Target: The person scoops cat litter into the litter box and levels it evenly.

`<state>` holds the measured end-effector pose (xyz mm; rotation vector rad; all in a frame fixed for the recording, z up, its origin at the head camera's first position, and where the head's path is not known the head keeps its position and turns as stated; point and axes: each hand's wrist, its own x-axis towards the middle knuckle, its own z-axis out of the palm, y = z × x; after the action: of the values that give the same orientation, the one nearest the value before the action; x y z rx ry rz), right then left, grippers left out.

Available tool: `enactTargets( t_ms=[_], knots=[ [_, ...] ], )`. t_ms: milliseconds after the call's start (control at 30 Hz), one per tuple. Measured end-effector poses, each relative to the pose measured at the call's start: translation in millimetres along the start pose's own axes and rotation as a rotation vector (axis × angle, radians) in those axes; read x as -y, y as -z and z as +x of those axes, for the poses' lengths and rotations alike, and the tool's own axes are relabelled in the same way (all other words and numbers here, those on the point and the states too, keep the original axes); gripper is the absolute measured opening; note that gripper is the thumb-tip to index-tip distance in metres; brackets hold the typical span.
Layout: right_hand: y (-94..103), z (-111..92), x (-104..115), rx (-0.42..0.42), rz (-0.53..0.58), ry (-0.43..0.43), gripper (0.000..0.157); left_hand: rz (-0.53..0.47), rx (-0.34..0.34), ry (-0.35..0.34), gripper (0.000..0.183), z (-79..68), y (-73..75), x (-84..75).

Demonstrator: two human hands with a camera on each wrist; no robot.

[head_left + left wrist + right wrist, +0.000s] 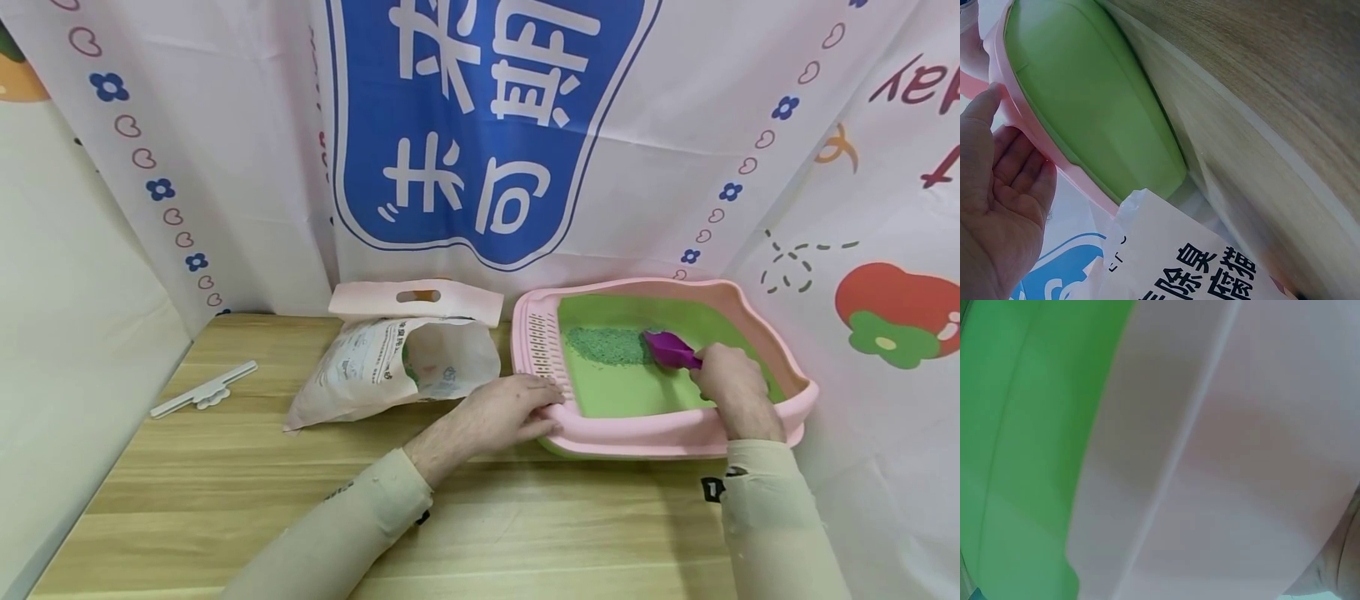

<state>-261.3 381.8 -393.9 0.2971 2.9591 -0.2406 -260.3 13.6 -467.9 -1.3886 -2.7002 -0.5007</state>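
A cat litter box with a pink rim and green base stands at the right of the table. My left hand grips its near left corner, fingers over the slotted ledge and thumb at the front side; the left wrist view shows this hand at the pink rim. Reaching over the front rim, my right hand holds a purple litter scoop by its handle. The scoop's head meets the right end of a patch of green litter granules. In the right wrist view the rim hides most of this hand.
Left of the box lies an opened bag of cat litter, its mouth facing the box. A white sealing clip lies at the far left of the wooden table. Printed cloth hangs behind and at the sides.
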Motion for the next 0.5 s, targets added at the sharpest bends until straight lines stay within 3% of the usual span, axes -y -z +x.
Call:
enactTargets(
  t_ms=[267,500],
  knots=[
    [1.2,-1,-8,0.004,0.021,-0.068,0.033,-0.002,-0.003,0.0,0.048,0.5,-0.6,0.3],
    [2.9,3,-13,-0.149,0.027,-0.147,0.04,0.0,-0.008,-0.005,0.048,0.2,-0.6,0.3]
  ],
)
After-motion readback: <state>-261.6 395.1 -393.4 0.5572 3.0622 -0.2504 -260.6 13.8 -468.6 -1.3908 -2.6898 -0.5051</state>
